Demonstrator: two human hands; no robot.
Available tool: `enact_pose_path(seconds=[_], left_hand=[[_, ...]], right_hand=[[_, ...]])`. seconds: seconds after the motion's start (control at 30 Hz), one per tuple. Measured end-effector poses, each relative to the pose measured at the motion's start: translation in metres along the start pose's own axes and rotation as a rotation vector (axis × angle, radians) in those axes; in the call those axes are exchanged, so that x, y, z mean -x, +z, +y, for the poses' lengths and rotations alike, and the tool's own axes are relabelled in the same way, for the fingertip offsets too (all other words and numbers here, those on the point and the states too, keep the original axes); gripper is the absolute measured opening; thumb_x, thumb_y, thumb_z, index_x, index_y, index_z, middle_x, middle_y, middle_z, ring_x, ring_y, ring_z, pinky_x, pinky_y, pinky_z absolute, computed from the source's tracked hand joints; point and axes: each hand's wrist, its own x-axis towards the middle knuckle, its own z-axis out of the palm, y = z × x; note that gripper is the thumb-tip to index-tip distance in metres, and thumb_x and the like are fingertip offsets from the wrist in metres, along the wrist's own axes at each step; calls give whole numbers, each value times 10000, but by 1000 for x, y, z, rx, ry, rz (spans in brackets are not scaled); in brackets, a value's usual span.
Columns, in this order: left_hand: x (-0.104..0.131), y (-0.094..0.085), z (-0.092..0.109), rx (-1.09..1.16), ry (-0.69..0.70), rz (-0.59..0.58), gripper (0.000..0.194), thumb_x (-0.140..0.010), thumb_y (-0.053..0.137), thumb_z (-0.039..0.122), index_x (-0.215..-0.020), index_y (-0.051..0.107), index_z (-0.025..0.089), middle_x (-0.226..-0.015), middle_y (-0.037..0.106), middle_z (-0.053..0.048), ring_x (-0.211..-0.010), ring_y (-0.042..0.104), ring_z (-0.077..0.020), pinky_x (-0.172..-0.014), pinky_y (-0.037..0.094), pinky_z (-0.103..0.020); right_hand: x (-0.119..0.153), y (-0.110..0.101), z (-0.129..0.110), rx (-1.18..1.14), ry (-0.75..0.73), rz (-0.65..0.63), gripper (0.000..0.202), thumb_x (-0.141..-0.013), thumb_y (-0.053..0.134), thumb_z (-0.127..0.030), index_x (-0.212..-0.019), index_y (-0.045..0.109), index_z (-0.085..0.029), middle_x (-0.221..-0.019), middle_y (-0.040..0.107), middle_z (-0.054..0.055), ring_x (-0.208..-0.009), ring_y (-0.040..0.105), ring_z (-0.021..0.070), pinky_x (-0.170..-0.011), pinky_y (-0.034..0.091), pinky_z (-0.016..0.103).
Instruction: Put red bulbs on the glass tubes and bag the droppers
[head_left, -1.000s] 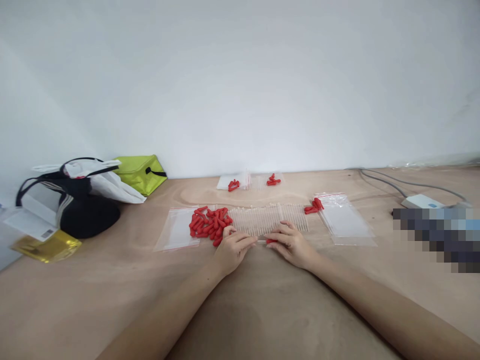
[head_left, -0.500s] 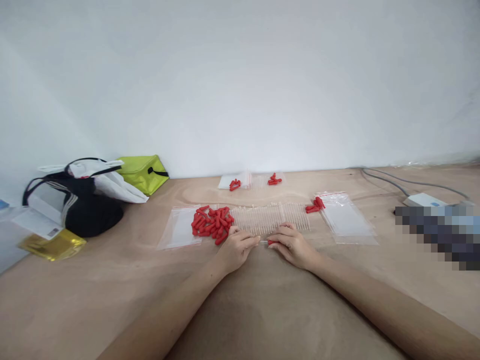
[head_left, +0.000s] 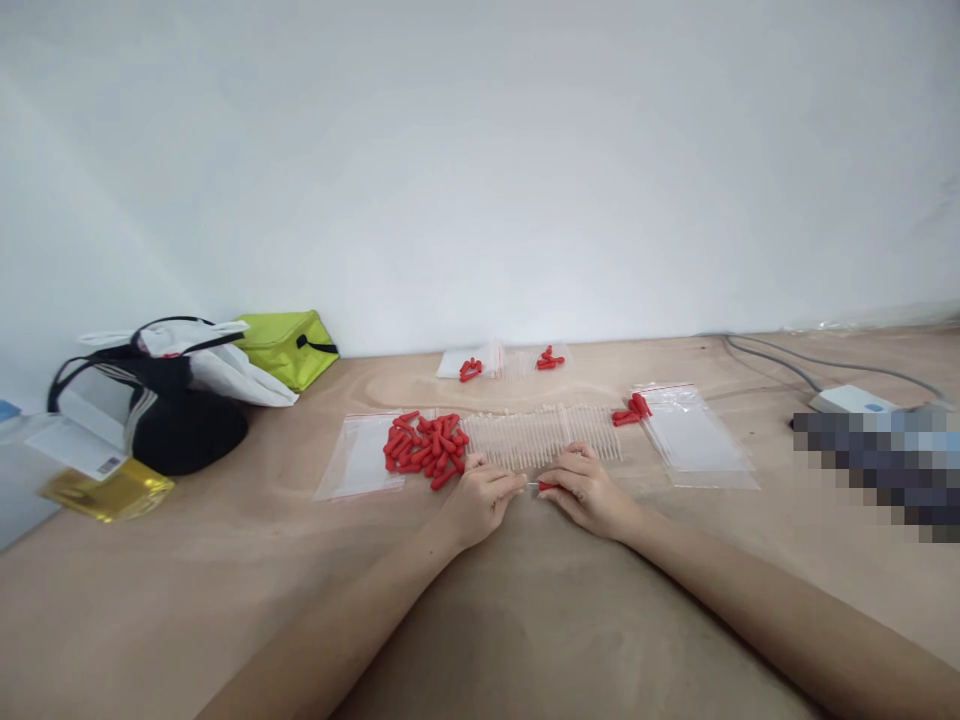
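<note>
My right hand (head_left: 589, 490) pinches a red rubber dropper bulb (head_left: 546, 486), mostly covered by the fingers. Facing it, my left hand (head_left: 486, 497) is closed on a thin clear dropper tube (head_left: 532, 484); a short length shows between the two hands. Whether the tube sits inside the bulb cannot be made out. Just beyond both hands lies a row of clear dropper tubes (head_left: 517, 438), side by side. A heap of red rubber bulbs (head_left: 424, 447) is by my left hand, and a few red bulbs (head_left: 632, 410) lie at the row's right end.
Clear zip bags lie on the left (head_left: 360, 455) and right (head_left: 697, 440). Farther back are small bags (head_left: 491, 360) with red bulbs. A black bag (head_left: 184, 430), green bag (head_left: 281, 345) and yellow bottle (head_left: 109, 490) stand left. A white power strip (head_left: 855, 400) with cables is right.
My left hand has shifted slightly right, toward the right hand, so less of the tube shows between them. My right hand has barely moved.
</note>
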Motion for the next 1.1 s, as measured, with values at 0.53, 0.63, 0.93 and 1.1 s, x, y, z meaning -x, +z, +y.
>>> enact_pose_path(seconds=[0.53,0.63,0.93,1.1], left_hand=[[4,-12,-1,-118,-74,102,241,-895,394,242,-801,608,183,-671,659,1,-615,534,-127,-765,276,-341],[4,-11,0,-88,-71,78,243,-892,388,227,-773,594,179,-662,650,-1,-621,532,-130,-753,283,-337],[5,-11,1,-74,-67,44,239,-888,382,213,-767,584,175,-645,641,-3,-608,528,-125,-761,280,-342],[5,-10,0,-65,-87,17,240,-885,377,217,-779,590,184,-669,654,-7,-621,535,-129,-772,279,-347]], right_hand=[[-2,-14,1,64,150,-46,124,-820,496,-272,-804,594,-197,-743,639,15,-749,530,151,-820,264,366],[-1,-13,-4,31,123,-46,118,-826,484,-253,-798,580,-190,-728,633,8,-727,531,140,-831,258,368],[-1,-8,-6,99,59,-61,125,-828,476,-246,-778,573,-186,-715,627,-3,-727,529,123,-844,244,360],[-2,-9,-5,134,56,-93,142,-834,466,-252,-791,585,-189,-706,623,3,-735,537,132,-852,263,375]])
